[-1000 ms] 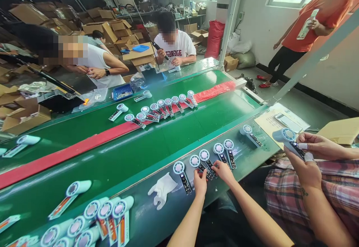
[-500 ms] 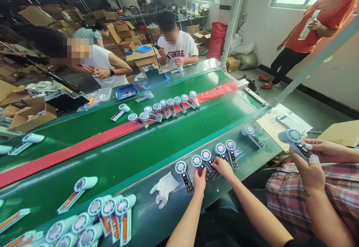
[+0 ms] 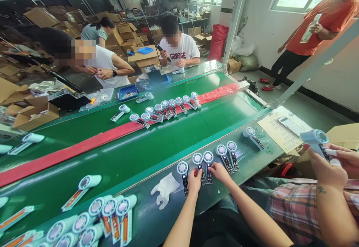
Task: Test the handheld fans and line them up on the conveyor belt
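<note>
Work looks partway. Green belt (image 3: pixel 157 149) runs along the far side of the desk (image 3: pixel 246 161). Biggest lot is the pile of fans (image 3: pixel 80 222) at lower left, by the belt's near edge: handles I can make out show orange strips (image 3: pixel 114 226), no dark boards, so I'd count those as less far along. Next, a row of fans (image 3: pixel 165 104) along the red strip (image 3: pixel 84 146), dark boards showing. Then six fans on the desk, all lying with dark boards (image 3: pixel 227 164) exposed; further on, not closed up. Two of those six are being handled: left hand (image 3: pixel 194 183) at the handle of the left fan (image 3: pixel 197 158), right hand (image 3: pixel 219 172) at the handle of the right fan (image 3: pixel 208 156). Fingers bent and touching on both; can't tell if they grip or just press. Around: co-worker (image 3: pixel 297 204) on the right holds another fan (image 3: pixel 315 137); paper sheet (image 3: pixel 276 129) at the right end; white glove (image 3: pixel 165 189) just beside the leftmost fan (image 3: pixel 183 167), crowding that side; phone (image 3: pixel 290 124) on the paper.
</note>
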Available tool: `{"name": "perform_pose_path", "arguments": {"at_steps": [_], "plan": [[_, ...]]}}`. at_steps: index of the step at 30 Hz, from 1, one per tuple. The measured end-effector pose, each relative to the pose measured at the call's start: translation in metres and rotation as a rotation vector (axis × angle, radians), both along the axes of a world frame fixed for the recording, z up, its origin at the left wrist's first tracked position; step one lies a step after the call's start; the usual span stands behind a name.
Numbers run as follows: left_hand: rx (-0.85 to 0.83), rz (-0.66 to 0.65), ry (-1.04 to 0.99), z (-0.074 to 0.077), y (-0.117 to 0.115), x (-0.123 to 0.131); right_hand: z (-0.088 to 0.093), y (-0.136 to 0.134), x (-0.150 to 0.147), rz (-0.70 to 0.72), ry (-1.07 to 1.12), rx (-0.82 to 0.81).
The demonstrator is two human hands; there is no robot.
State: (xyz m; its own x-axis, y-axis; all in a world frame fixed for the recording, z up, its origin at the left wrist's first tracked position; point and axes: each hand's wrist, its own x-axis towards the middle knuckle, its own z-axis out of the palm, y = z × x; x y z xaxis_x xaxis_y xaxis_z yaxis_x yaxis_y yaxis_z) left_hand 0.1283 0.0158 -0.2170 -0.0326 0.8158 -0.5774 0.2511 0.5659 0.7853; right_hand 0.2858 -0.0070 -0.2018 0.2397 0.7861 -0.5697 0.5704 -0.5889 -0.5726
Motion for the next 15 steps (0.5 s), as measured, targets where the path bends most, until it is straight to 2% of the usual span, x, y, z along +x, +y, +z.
{"name": "perform_pose_path", "arguments": {"at_steps": [15], "plan": [[-0.032, -0.158, -0.036, -0.009, 0.009, -0.007, -0.019, 0.001, 0.002, -0.064, 0.092, -0.006]]}}
